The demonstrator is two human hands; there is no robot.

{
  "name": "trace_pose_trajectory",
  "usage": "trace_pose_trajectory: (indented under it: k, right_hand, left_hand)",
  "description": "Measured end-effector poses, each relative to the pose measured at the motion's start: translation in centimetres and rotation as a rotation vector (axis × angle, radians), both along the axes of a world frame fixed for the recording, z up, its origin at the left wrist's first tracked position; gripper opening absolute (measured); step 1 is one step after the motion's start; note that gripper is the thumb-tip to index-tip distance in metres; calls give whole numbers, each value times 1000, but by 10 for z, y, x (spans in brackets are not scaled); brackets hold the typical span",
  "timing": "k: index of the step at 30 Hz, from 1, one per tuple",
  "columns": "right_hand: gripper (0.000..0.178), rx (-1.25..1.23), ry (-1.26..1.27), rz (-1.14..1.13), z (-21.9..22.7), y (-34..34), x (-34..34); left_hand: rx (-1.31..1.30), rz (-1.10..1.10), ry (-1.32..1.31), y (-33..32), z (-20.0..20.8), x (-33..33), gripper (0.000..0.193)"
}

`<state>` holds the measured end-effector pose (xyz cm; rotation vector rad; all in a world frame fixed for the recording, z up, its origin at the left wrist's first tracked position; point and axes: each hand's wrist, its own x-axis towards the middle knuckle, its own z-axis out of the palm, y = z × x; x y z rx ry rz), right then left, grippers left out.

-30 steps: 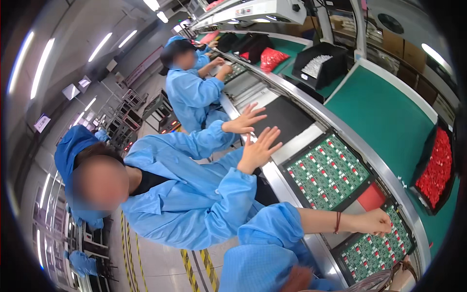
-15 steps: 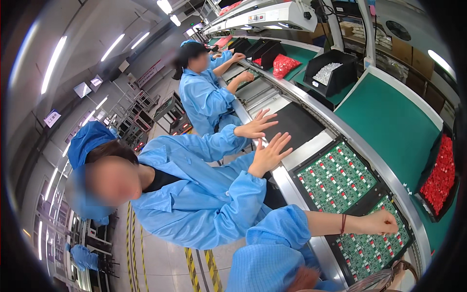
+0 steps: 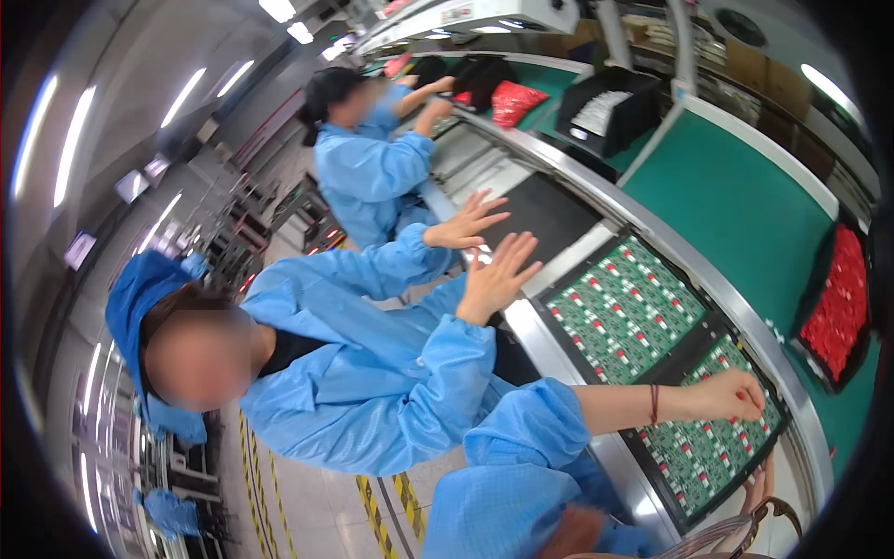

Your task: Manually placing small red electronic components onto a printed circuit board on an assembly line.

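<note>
My left hand (image 3: 726, 396), with a dark red band on its wrist, reaches over the nearer green circuit board panel (image 3: 694, 466). Its fingers are closed in a pinch, and a small red part (image 3: 743, 396) shows at them. The panel carries rows of small white and red parts and sits in a black tray (image 3: 669, 511). Close to the tray's right edge, part of my right hand (image 3: 764, 480) shows, mostly hidden behind a pair of glasses (image 3: 745, 536); its grip cannot be made out. A second panel (image 3: 629, 303) of the same kind lies farther along the rail.
A co-worker in blue (image 3: 363, 373) sits at the left, both hands (image 3: 494, 275) raised with fingers spread. Another person (image 3: 372, 168) works farther up the line. At the right stands a black bin of red parts (image 3: 833, 303); a black bin of white parts (image 3: 601, 112) is farther off.
The whole view has shifted a little, so the line sits farther left. My right hand's fingers have come up beside the tray. The co-worker's hands stay raised.
</note>
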<state>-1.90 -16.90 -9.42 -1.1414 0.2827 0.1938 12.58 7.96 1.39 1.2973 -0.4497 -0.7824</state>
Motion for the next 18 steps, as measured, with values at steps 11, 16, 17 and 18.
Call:
trace_pose_trajectory:
  k: [11,16,17,18]
  right_hand:
    - [23,-1498,-516,-141,99,-18,55]
    - [20,-1674,-250,-59,56,-75,30]
    - [20,-1689,-191,-31,49,-82,28]
    - [20,-1709,-184,-19,46,-92,41]
  left_hand:
    - [422,-127,-100,-1,1,32,41]
    - [189,152,33,27,28,51,19]
    - [27,-253,-8,52,12,75,43]
    - [42,-248,-2,45,9,75,43]
